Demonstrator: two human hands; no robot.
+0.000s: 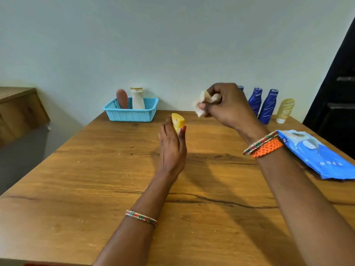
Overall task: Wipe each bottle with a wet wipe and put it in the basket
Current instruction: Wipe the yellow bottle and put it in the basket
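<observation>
While our left hand [171,148] clamps its fingers and thumb around a yellow bottle [177,122], only the bottle's upper end shows above the fingertips; the rest is hidden behind the palm. Our right hand [228,106] is curled shut on a crumpled wet wipe [203,102], raised just to the right of the bottle and apart from it.

Item, far left of the wooden table [96,189]: a light blue basket [132,112] against the wall, holding a brown bottle [122,98] and a white bottle [137,98], both upright.

Item, far right: two blue bottles [268,106] standing side by side, a pale yellow tube [285,110] on its cap beside them. A third blue cap [240,87] peeks over the right hand, which blocks its body.

Item, near right edge: a blue wipes pack [317,156], lying flat, partly covered by the right wrist with its bangles [263,144]; its print is too blurred to read.
</observation>
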